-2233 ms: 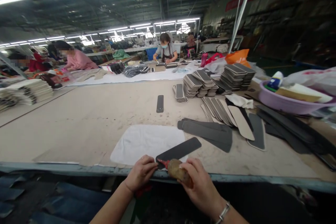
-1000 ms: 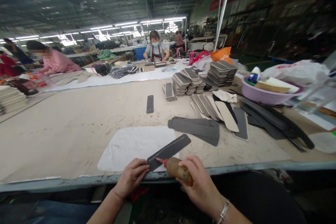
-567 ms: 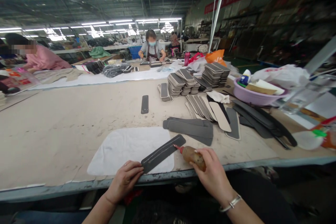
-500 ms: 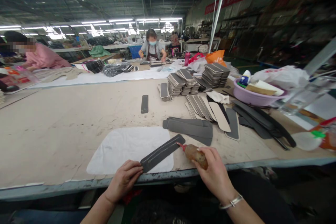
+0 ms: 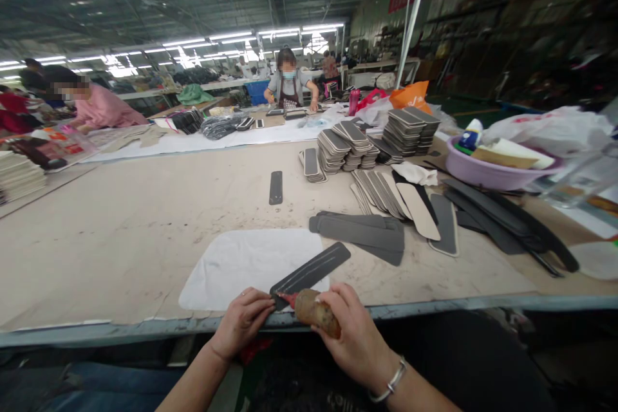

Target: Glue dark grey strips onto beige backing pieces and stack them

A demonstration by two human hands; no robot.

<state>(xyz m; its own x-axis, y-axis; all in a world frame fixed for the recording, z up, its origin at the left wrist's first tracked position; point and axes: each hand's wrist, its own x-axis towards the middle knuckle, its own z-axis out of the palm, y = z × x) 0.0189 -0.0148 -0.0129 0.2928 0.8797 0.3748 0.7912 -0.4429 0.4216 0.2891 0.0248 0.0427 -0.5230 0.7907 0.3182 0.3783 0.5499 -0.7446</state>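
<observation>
A long dark strip [image 5: 313, 265] with pale lines along its length lies slanted, partly over a white cloth [image 5: 241, 264] near the table's front edge. My left hand [image 5: 245, 322] pinches the strip's lower left end. In my right hand [image 5: 350, 328] is a brown bottle [image 5: 315, 314] with a red nozzle, tilted so that the nozzle points left at the strip's near end, close to my left fingertips. Behind the strip, several wider grey strips [image 5: 360, 232] overlap. A small dark piece [image 5: 275, 187] lies alone farther back.
Stacks of grey pieces [image 5: 333, 149] and fanned beige-edged pieces [image 5: 381, 193] stand at the right centre. Beyond them are a purple basin [image 5: 502, 170] with items and long black pieces [image 5: 502, 222]. A person in an apron [image 5: 290, 85] and one in pink [image 5: 106, 103] work across the table.
The bottle in my right hand has moved from the strip's far end down and left to its near end, beside my left hand. The view has shifted slightly left.
</observation>
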